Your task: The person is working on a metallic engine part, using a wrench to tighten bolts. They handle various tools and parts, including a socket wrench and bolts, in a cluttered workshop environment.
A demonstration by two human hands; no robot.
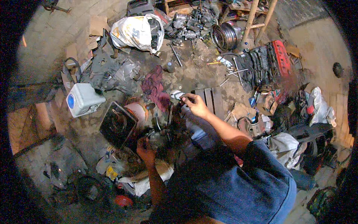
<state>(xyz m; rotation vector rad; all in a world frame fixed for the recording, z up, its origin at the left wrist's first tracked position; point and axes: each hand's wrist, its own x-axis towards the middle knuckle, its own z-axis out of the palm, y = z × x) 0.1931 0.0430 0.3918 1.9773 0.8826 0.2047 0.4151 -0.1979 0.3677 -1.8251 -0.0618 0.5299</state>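
Note:
My right hand is held over my bent leg, thumb and fingertips pressed together. What they pinch, if anything, is too small to make out. Just beyond the fingertips is a small white and grey object, perhaps the tip of a shoe. Lower and to the left, my left hand is in deep shadow beside a dark metal part; its fingers are too dark to read. A curved light-coloured rod or tube rises near that part. A dark red cloth lies crumpled on the ground ahead.
A black square pan and a white container with a blue cap stand left. Ahead lie a white sack, a metal bar and a wheel rim. To the right are a cross wrench and a red engine cover.

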